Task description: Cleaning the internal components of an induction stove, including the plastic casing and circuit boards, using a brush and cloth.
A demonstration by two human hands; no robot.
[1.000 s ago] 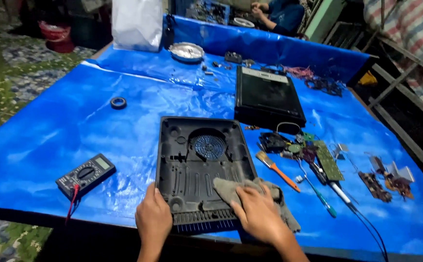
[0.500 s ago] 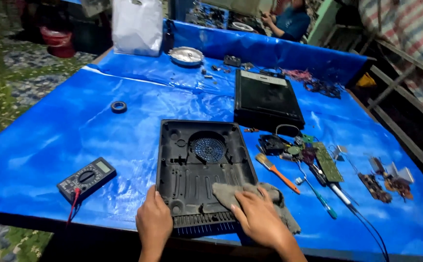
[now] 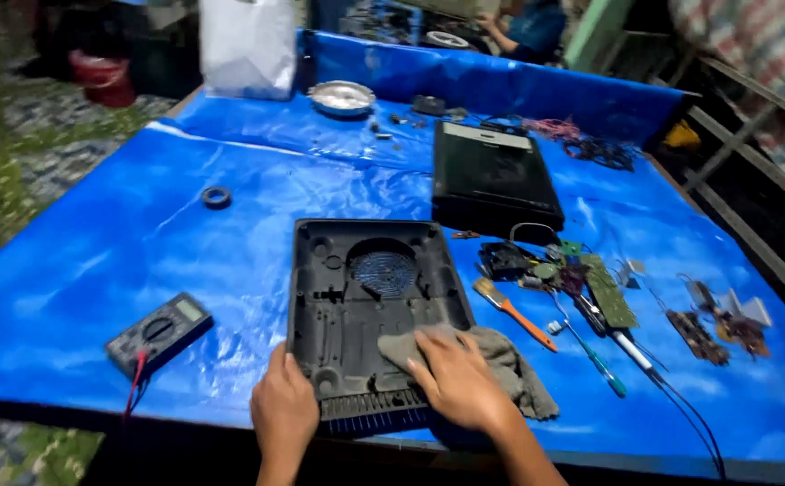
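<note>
the grey cloth (image 3: 491,360) lies flat under the right hand (image 3: 455,378) at the near right corner of the black casing (image 3: 365,306), its length running rightward onto the surface (image 3: 140,234), that grip spread open and pressing, the left hand (image 3: 284,409) clasping the casing's near edge.

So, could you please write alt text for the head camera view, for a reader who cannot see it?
The right hand presses a grey cloth into an open black plastic appliance casing on a blue tarp-covered table, while the left hand steadies the casing's near edge. A multimeter lies to the left; circuit boards, a small brush and screwdrivers lie to the right.
</note>
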